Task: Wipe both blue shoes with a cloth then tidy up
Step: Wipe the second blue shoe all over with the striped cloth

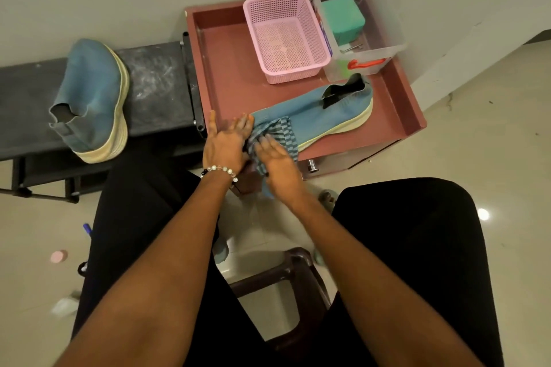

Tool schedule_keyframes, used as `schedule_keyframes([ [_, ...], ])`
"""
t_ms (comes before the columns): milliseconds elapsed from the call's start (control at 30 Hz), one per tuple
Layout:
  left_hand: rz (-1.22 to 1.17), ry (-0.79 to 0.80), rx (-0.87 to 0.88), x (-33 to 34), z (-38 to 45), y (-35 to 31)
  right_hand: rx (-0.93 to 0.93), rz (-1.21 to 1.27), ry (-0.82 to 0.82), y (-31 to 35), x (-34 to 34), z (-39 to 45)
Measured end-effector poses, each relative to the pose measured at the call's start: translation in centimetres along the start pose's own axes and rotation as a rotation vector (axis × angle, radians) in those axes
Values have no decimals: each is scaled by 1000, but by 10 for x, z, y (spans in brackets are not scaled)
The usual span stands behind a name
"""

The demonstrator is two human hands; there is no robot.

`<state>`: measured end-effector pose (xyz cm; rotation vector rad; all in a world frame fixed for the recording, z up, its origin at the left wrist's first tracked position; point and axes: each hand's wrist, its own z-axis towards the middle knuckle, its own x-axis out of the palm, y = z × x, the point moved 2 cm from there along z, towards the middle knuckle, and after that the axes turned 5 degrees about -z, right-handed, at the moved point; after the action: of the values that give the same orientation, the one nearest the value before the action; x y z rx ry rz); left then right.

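Left hand (224, 143) lies flat with fingers straight against the toe of one blue shoe (322, 112) on the reddish surface (232, 74); right hand (275, 158), fingers straight too, presses the checked cloth (280, 131) onto that toe; second blue shoe (91, 98) sits well off to the left hand's left, on the dark bench (155, 83).

On the tray (226, 68): one shoe (328, 110) at front, basket (286, 36) behind it, clear box (357, 39) right of basket. Cloth (277, 134) over shoe's toe, under right hand (277, 161); left hand (223, 143) beside. Second shoe (92, 98) on bench (155, 83), left of tray.
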<state>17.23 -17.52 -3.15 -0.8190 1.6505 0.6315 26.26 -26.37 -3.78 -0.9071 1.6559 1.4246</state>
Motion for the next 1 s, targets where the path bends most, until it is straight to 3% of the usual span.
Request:
schedule_keyframes([
  [67, -27, 4, -7, -1, 0, 0, -118, -131, 65, -38, -19, -12],
  [200, -101, 3, -16, 1, 3, 2, 55, -218, -47, -98, -52, -13],
  [333, -103, 5, -22, 0, 1, 2, 375, -220, -141, -61, -23, -4],
  [400, -75, -7, -28, 0, 1, 0, 440, -168, -147, -19, 3, 3],
  [533, -6, -19, -17, 3, 2, 2, 281, -7, -133, 33, 23, 13],
  [700, -55, 11, -18, 0, 2, 1, 28, 10, 67, -49, -20, -12],
  [800, -87, 15, -13, 0, 2, 1, 48, -101, 124, -102, -60, -14],
  [900, -104, 18, -14, 0, 1, 2, 190, -181, 11, -108, -70, -6],
  [1000, -130, 30, -20, -3, 2, 1, 384, -196, -199, -63, -43, -6],
])
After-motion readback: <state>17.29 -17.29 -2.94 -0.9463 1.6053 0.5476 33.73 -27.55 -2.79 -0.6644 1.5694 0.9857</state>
